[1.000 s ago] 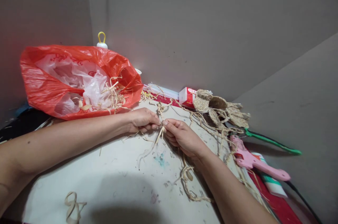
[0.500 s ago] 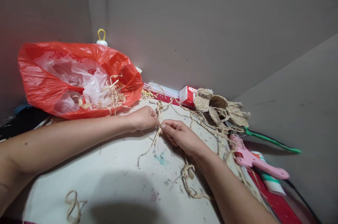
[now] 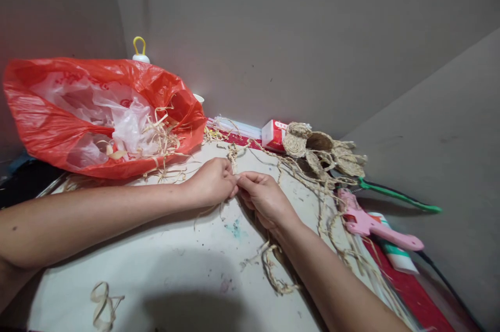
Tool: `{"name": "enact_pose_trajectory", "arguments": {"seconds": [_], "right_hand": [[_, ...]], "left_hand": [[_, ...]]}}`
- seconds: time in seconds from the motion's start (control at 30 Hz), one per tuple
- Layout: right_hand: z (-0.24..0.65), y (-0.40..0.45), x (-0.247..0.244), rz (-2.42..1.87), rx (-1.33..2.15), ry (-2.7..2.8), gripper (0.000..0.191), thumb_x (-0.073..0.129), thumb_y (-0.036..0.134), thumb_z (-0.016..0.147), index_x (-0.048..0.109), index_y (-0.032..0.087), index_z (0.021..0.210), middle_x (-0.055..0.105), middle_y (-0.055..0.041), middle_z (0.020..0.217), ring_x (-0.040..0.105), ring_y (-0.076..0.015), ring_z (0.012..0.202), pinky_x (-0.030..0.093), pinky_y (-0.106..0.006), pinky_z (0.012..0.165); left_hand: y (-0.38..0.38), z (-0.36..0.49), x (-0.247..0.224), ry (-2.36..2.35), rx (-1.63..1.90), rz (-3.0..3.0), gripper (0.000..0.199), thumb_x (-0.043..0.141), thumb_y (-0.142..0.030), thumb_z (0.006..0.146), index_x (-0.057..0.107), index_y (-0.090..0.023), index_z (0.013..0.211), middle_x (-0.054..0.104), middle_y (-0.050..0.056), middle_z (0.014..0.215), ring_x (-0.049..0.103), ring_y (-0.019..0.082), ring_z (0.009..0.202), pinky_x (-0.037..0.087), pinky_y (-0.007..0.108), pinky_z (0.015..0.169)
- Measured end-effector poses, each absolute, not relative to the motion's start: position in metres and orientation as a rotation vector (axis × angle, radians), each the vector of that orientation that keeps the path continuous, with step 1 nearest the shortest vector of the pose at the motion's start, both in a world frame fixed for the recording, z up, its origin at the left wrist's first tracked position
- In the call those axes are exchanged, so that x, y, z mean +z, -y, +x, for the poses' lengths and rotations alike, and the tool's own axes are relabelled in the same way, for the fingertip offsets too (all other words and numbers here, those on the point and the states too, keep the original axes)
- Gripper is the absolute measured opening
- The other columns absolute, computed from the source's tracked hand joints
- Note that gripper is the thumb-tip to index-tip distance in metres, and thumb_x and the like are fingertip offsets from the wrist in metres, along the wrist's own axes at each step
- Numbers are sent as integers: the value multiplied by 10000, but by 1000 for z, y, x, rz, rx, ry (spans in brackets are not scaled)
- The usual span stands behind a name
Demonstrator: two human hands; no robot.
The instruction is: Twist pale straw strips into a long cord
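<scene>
My left hand (image 3: pixel 216 182) and my right hand (image 3: pixel 262 196) meet fingertip to fingertip over the white board. Both are closed in a pinch on a braided straw cord (image 3: pixel 233 153), whose plaited part runs away from me just beyond the fingers. Loose strand ends trail below my left hand, partly hidden by it. More of the braided cord lies under and beside my right forearm, as a loop (image 3: pixel 269 269). A curled straw strip (image 3: pixel 103 306) rests near the board's front left.
A red plastic bag (image 3: pixel 42 128) holding straw strips stands at the left. Woven straw pieces (image 3: pixel 299 144) and a red-and-white tissue pack (image 3: pixel 272 135) sit at the back. On the right lie a pink glue gun (image 3: pixel 371 225), a white-and-green tube (image 3: pixel 400 256) and green-handled pliers (image 3: pixel 402 199).
My left hand has come slightly nearer to my right and now covers more of the strand ends. The whole view has shifted a little.
</scene>
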State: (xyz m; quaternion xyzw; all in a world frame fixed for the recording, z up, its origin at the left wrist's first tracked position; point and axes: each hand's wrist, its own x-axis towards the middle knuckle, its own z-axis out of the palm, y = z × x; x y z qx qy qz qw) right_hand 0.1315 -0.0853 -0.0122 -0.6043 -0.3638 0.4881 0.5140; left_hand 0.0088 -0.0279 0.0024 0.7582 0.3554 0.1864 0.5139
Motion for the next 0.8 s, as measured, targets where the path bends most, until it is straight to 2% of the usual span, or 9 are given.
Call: {"name": "enact_pose_trajectory", "arguments": {"seconds": [0.2, 0.37, 0.67, 0.8], "right_hand": [[131, 86, -14, -1366, 1224, 742, 273, 715, 347, 588, 525, 167, 513, 354, 93, 361, 221, -31, 331, 107, -186, 337], [127, 87, -16, -1313, 1282, 664, 278, 730, 336, 589, 517, 166, 540, 356, 102, 373, 224, -21, 321, 136, -163, 323], [120, 88, -17, -1273, 1213, 570, 229, 741, 278, 597, 561, 139, 566, 367, 101, 377, 243, -10, 328, 179, -128, 309], [122, 87, -14, -1250, 1164, 518, 197, 721, 236, 608, 554, 141, 565, 353, 107, 375, 236, -7, 330, 178, -113, 305]], "left_hand": [[32, 8, 5, -879, 465, 2112, 60, 448, -160, 785, 470, -179, 838, 564, -19, 575, 505, 129, 519, 323, 225, 507], [36, 8, 2, -917, 479, 2294, 205, 403, -125, 767, 472, -150, 958, 597, 39, 689, 543, 174, 619, 340, 253, 538], [40, 12, 1, -926, 363, 2466, 321, 364, -151, 812, 432, -103, 1122, 655, 104, 774, 613, 231, 688, 380, 289, 570], [48, 11, -3, -838, 340, 2485, 529, 372, -180, 815, 294, -43, 1320, 676, 125, 844, 630, 237, 726, 411, 301, 603]]}}
